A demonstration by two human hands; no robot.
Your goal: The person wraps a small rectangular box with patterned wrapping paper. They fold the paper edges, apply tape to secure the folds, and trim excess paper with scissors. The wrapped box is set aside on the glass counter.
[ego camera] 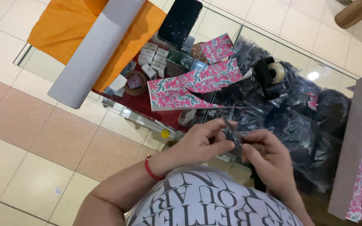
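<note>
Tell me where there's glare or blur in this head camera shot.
Head view: a bright light spot reflects off the glass table; the black plastic bags glint with highlights; the left hand and right hand are slightly soft around a small dark item; frame edges look bowed.

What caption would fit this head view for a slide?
Left hand and right hand pinch a small dark item over a glass table strewn with patterned pink paper.

Over the glass counter [231,25], the left hand [200,144] and right hand [269,161] pinch a small dark item [232,134] between them (too small to identify), near pink patterned paper strips [189,88] and a tape dispenser [272,72].
</note>
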